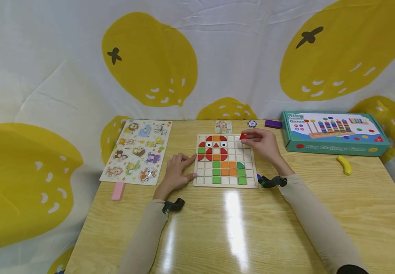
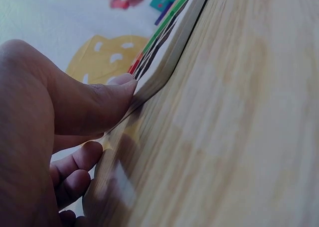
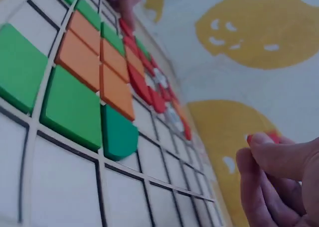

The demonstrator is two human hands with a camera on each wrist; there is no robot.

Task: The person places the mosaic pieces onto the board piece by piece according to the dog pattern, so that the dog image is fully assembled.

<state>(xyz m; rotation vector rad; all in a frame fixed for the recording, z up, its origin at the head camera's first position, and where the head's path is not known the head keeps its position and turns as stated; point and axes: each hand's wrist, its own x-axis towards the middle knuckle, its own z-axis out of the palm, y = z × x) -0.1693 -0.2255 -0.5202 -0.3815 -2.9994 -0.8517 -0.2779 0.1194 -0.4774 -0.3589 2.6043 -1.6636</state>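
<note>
A wooden grid board (image 1: 202, 182) lies flat on the table with red, orange, green and white-eyed tiles set in its cells. My right hand (image 1: 262, 142) pinches a small red tile (image 1: 243, 136) between thumb and fingertips, above the board's upper right corner. The red tile (image 3: 264, 137) is mostly covered by the fingers in the right wrist view, so its full shape is hidden. At the board's left edge, my left hand (image 1: 177, 171) rests with index finger and thumb extended against the rim. Close up, the left thumb (image 2: 94, 100) touches the board's side.
An animal puzzle sheet (image 1: 163, 133) lies left, with a pink block (image 1: 118, 191) below it. Behind the board are a small pattern card (image 1: 223, 126), a round chip (image 1: 252, 124) and a purple block (image 1: 273, 124). A game box (image 1: 336, 133) and toy banana (image 1: 344, 165) sit right.
</note>
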